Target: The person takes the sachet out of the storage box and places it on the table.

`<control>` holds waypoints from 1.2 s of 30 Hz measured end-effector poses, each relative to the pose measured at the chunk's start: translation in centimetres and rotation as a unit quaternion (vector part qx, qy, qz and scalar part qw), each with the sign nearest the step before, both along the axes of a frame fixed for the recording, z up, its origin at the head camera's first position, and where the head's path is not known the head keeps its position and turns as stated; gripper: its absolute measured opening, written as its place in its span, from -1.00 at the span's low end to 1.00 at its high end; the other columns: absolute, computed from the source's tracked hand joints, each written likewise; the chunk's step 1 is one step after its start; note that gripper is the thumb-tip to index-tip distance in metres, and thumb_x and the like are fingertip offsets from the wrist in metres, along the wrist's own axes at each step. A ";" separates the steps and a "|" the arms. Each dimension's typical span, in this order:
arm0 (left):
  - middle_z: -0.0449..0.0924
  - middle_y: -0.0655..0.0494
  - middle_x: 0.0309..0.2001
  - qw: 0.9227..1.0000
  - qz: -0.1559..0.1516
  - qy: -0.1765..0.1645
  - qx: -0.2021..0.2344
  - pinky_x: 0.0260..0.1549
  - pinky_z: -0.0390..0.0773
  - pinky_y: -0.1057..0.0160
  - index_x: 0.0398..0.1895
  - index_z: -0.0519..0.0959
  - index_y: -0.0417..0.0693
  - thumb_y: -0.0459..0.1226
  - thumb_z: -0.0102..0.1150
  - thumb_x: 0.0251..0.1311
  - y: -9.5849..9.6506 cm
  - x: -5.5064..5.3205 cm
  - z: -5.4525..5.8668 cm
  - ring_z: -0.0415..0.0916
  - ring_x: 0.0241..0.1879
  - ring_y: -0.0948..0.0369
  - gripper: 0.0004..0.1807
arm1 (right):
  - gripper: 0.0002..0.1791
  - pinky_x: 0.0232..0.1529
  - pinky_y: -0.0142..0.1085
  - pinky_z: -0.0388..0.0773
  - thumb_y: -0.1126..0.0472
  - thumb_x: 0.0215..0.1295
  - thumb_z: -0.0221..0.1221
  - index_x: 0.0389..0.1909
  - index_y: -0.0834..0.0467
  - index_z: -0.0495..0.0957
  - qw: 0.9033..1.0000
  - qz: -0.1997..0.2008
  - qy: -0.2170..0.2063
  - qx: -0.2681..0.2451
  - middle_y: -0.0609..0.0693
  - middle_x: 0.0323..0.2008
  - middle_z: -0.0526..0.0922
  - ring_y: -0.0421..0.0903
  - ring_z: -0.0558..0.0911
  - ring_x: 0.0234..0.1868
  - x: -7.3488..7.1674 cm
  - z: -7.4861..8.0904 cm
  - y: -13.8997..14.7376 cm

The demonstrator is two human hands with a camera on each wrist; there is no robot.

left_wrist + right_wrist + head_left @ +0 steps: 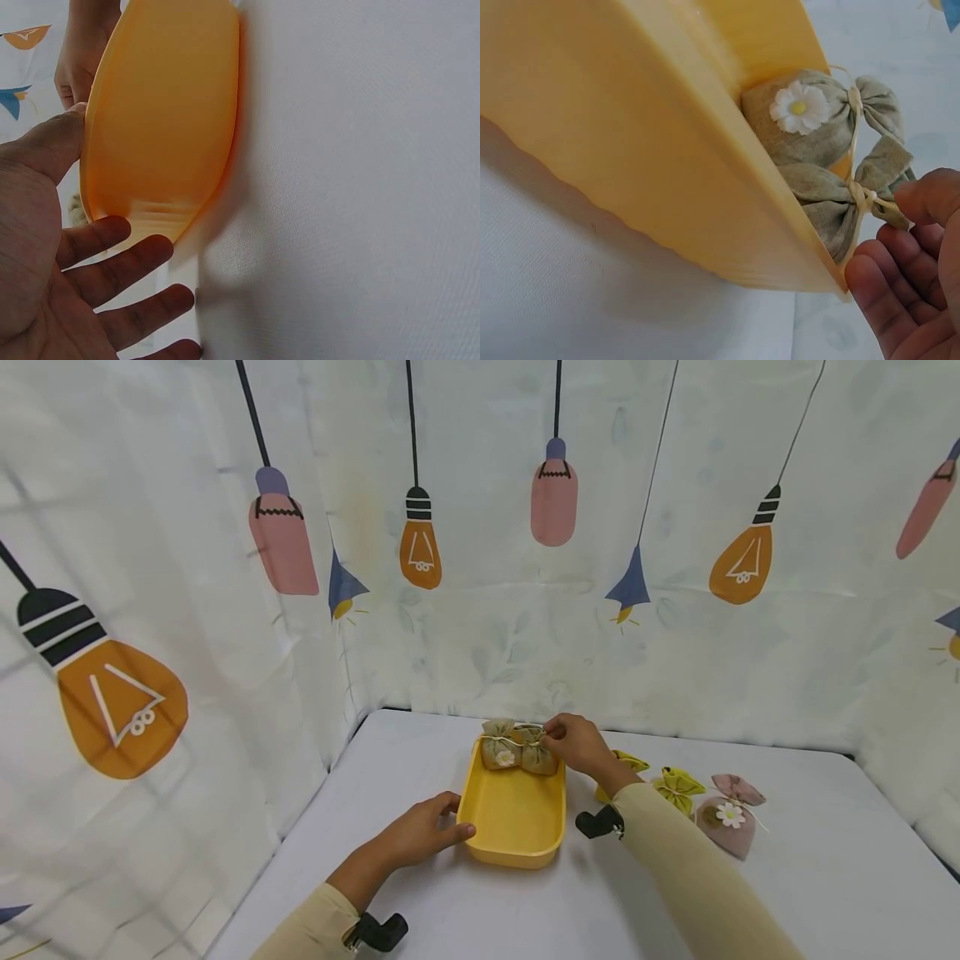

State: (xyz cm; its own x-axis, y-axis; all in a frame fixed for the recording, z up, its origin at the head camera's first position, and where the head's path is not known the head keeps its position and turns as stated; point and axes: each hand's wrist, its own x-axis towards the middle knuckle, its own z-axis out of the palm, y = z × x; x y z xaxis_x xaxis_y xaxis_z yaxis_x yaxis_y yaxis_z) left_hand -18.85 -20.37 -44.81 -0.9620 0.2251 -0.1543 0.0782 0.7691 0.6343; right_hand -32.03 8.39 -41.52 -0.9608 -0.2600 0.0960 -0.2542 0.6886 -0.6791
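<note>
Sage pouches (817,146) — gathered, tied, one white flower (799,107)

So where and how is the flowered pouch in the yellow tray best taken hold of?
Pinch the flowered pouch at its tied neck, probably from above: the cloth narrows there and its gathered top rises past the rim of the yellow tray, while the neighbouring pouch, held by the right hand, crowds its right side.

Bright head view; dimmer, hazier wrist views; soft shadows beside the yellow rectangular plastic tray (517,814) on the flat white tabletop (480,914).
</note>
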 end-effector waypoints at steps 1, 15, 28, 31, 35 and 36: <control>0.56 -0.04 0.18 1.000 -0.001 0.000 0.000 0.12 0.50 -0.22 0.31 0.48 0.00 0.19 0.29 0.29 0.0 0.0 0.0 0.50 0.18 -0.05 -0.32 | -0.74 -0.13 -0.16 0.67 0.12 0.44 0.28 0.03 0.15 0.64 1.000 0.001 0.001 0.001 -0.01 -0.17 0.69 -0.05 0.67 -0.15 0.0 0.0 0.0; 0.56 -0.03 0.16 1.000 -0.007 0.004 -0.001 0.11 0.50 -0.22 0.30 0.49 0.00 0.19 0.29 0.29 0.1 0.1 0.1 0.50 0.16 -0.04 -0.33 | -0.87 -0.23 -0.18 0.65 0.16 0.43 0.27 -0.12 0.11 0.67 0.999 0.001 0.029 -0.017 -0.03 -0.24 0.67 -0.06 0.64 -0.23 0.7 0.1 0.1; 0.57 -0.02 0.18 1.000 -0.003 0.011 -0.009 0.13 0.49 -0.23 0.27 0.51 0.01 0.15 0.29 0.31 0.1 0.2 0.4 0.49 0.21 -0.06 -0.39 | -0.89 -0.22 -0.17 0.65 0.15 0.40 0.32 -0.14 0.07 0.69 0.998 0.007 0.042 -0.036 -0.09 -0.27 0.70 -0.10 0.66 -0.23 1.2 0.6 0.9; 0.57 -0.06 0.19 1.000 -0.002 0.012 -0.007 0.14 0.49 -0.22 0.21 0.53 0.01 0.14 0.30 0.31 0.1 0.2 0.4 0.49 0.22 -0.08 -0.43 | -0.90 -0.21 -0.17 0.65 0.15 0.40 0.32 -0.15 0.06 0.69 0.998 0.004 0.042 -0.039 -0.09 -0.27 0.69 -0.10 0.65 -0.24 1.3 0.6 0.8; 0.57 -0.09 0.19 1.000 -0.001 0.012 -0.002 0.09 0.53 -0.21 0.12 0.53 0.05 0.13 0.33 0.29 0.2 0.2 0.3 0.52 0.18 -0.07 -0.50 | -0.90 -0.21 -0.19 0.64 0.14 0.42 0.31 -0.14 0.05 0.69 0.998 -0.001 0.041 -0.042 -0.10 -0.27 0.69 -0.11 0.64 -0.24 1.4 0.6 0.7; 0.57 -0.10 0.18 1.000 -0.001 0.012 -0.001 0.08 0.54 -0.21 0.10 0.52 0.06 0.13 0.33 0.29 0.2 0.2 0.3 0.52 0.17 -0.07 -0.50 | -0.90 -0.22 -0.19 0.64 0.14 0.42 0.30 -0.14 0.05 0.69 0.998 -0.001 0.043 -0.043 -0.10 -0.27 0.69 -0.11 0.63 -0.24 1.4 0.7 0.7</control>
